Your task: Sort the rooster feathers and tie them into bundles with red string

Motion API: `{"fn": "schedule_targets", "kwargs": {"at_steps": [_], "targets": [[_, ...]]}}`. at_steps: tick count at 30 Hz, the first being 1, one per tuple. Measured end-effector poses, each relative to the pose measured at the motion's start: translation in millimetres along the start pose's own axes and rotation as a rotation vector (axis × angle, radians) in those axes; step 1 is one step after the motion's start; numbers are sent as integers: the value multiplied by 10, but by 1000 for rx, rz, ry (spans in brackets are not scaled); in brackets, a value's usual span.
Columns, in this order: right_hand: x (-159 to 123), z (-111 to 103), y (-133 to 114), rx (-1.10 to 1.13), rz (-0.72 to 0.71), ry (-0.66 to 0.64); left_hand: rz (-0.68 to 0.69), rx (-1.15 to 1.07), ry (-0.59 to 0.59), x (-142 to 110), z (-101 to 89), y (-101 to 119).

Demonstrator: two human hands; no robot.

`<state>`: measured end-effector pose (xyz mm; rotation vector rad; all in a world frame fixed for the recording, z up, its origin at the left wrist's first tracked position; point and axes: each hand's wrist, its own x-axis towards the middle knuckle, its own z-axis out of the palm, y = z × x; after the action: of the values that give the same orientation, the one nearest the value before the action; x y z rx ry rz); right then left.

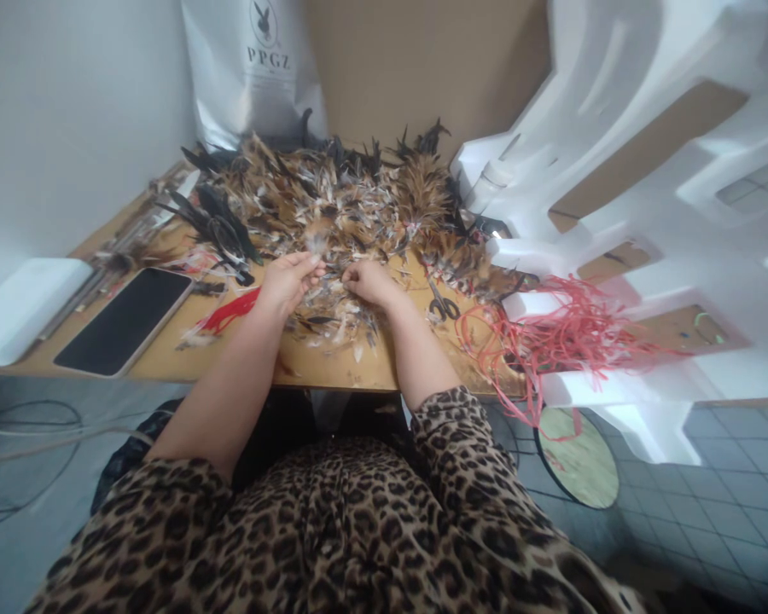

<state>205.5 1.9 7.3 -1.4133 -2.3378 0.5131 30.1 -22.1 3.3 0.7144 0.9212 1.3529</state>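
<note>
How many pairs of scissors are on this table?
1: the scissors lie right of the right hand, near the red strings. Others may be hidden under the feathers.

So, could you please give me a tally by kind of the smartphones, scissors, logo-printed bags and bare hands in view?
Smartphone: 1
Pair of scissors: 1
Logo-printed bag: 1
Bare hands: 2 (left hand, right hand)
Total: 5

The silvery-white bag (pixel 256 94) at the back reads "PPGZ" beneath a circled black rabbit-head logo (pixel 264 23).
</note>
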Motion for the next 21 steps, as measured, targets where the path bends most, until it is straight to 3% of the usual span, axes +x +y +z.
{"fn": "schedule_targets", "kwargs": {"at_steps": [8, 16, 21], "targets": [[9, -86, -68, 1, -110, 157, -30, 34, -28, -28, 9, 19], [-14, -22, -116, -115, -9, -40, -19, 19, -23, -21, -1, -2], [-32, -104, -144, -54, -94, 143, -33, 2, -11, -26, 5, 14]]}}
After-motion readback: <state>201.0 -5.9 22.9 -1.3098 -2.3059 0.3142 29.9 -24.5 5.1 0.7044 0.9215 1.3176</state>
